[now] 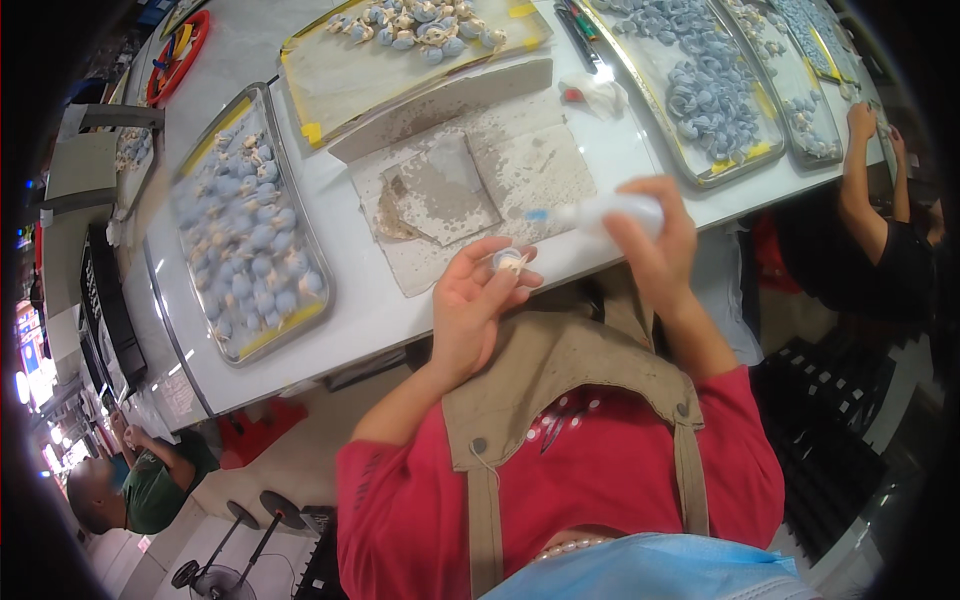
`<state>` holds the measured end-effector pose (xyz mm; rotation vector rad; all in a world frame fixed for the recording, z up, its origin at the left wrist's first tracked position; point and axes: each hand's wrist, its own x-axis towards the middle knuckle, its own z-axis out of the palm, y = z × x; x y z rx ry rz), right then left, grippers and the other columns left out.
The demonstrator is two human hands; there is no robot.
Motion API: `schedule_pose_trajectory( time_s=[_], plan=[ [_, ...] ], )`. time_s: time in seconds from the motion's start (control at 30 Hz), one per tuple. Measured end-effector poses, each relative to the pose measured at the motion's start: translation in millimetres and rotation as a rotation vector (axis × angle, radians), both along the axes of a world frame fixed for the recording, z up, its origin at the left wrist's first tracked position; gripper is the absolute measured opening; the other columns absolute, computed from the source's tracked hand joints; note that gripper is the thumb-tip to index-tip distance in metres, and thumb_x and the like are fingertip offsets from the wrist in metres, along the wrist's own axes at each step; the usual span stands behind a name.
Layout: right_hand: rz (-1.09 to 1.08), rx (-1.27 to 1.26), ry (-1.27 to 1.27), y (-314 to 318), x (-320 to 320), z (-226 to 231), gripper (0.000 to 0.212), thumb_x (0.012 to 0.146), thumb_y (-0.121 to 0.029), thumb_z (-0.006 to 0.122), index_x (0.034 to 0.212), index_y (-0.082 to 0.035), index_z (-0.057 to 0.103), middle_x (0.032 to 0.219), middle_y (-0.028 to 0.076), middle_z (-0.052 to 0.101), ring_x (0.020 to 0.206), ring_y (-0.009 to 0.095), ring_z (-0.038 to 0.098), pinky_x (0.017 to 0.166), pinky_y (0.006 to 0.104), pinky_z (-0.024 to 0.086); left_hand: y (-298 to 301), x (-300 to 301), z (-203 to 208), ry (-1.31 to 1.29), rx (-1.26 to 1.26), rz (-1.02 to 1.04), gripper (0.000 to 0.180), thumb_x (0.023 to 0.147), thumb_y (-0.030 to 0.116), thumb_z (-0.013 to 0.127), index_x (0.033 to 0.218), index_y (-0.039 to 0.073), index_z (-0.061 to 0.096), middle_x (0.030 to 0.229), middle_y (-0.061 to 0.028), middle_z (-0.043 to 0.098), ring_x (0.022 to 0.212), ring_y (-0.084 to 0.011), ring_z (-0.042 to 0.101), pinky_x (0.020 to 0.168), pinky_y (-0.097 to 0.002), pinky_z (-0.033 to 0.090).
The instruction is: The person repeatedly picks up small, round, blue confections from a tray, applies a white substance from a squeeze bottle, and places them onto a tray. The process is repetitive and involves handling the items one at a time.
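Between the fingers and thumb of my left hand (476, 300) is a small blue-and-cream figure piece (510, 262), held above the table's near edge. My right hand (660, 240) grips a white squeeze bottle (630, 214), tipped sideways. Its blue-ended nozzle points left, above and a little right of the piece, not touching it. Both bottle and nozzle are slightly blurred. Under the nozzle lies a stained, flattened cardboard sheet (540, 170) with spots and a torn patch.
To the left stands a metal tray (325, 300) of similar pieces; another tray (305, 90) sits behind the cardboard. More trays (715, 178) hold blue parts at right. A crumpled white tissue (600, 98) and pens (575, 30) lie nearby. Other people's hands (862, 120) work at far right.
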<state>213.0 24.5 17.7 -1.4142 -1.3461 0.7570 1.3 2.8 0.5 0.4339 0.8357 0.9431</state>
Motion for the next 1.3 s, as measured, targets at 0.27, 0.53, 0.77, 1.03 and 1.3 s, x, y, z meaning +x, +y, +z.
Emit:
schedule_pose_trajectory(
  time_s=[0.27, 0.53, 0.77, 1.03, 1.3],
  plan=[
    [0.008, 0.064, -0.344, 51.4, -19.9, -28.1, 0.02, 0.076, -0.02, 0.068, 0.086, -0.004, 0.061, 0.086, 0.012, 0.061, 0.083, 0.026, 0.056, 0.072, 0.0356, 0.043, 3.5, -9.6, 1.8, -0.169, 0.121, -0.166, 0.04, 0.081, 0.008, 0.064, 0.117, 0.003, 0.046, 0.115, -0.0207, 0.055, 0.09, -0.0205, 0.06, 0.074, -0.0234, 0.051],
    [-0.225, 0.282, -0.918, 56.5, 99.6, -24.2, 0.013, 0.069, -0.008, 0.067, 0.081, -0.01, 0.063, 0.074, 0.006, 0.062, 0.072, 0.026, 0.057, 0.067, 0.0378, 0.042, 5.9, -6.0, -5.5, -0.181, 0.096, -0.137, 0.035, 0.084, 0.005, 0.061, 0.116, 0.002, 0.048, 0.113, -0.0191, 0.056, 0.09, -0.0201, 0.061, 0.076, -0.0252, 0.051],
    [-0.204, 0.117, -1.046, 64.4, 115.0, -30.0, 0.021, 0.071, -0.009, 0.067, 0.092, -0.01, 0.062, 0.084, 0.005, 0.062, 0.075, 0.024, 0.056, 0.07, 0.0369, 0.042, 7.5, 11.3, 0.5, -0.107, 0.052, -0.19, 0.039, 0.083, 0.008, 0.063, 0.117, 0.002, 0.047, 0.113, -0.0181, 0.056, 0.087, -0.0184, 0.061, 0.074, -0.0213, 0.052],
    [-0.264, 0.142, -0.516, 55.8, 112.1, -20.5, 0.027, 0.075, -0.006, 0.068, 0.102, -0.007, 0.063, 0.078, 0.004, 0.056, 0.068, 0.014, 0.052, 0.064, 0.0258, 0.043, 3.1, 21.8, -2.3, -0.025, 0.028, -0.121, 0.033, 0.084, 0.002, 0.059, 0.116, 0.001, 0.049, 0.113, -0.0182, 0.056, 0.087, -0.017, 0.06, 0.074, -0.0217, 0.051],
    [0.116, 0.093, -0.292, 0.7, 19.6, 9.5, 0.033, 0.061, -0.012, 0.081, 0.09, -0.007, 0.066, 0.069, 0.004, 0.057, 0.057, 0.012, 0.052, 0.051, 0.0248, 0.043, 6.0, 24.8, -2.8, -0.007, 0.051, -0.059, 0.033, 0.091, 0.01, 0.053, 0.122, 0.0, 0.048, 0.115, -0.0134, 0.056, 0.095, -0.0182, 0.06, 0.082, -0.0268, 0.049]
  ],
)
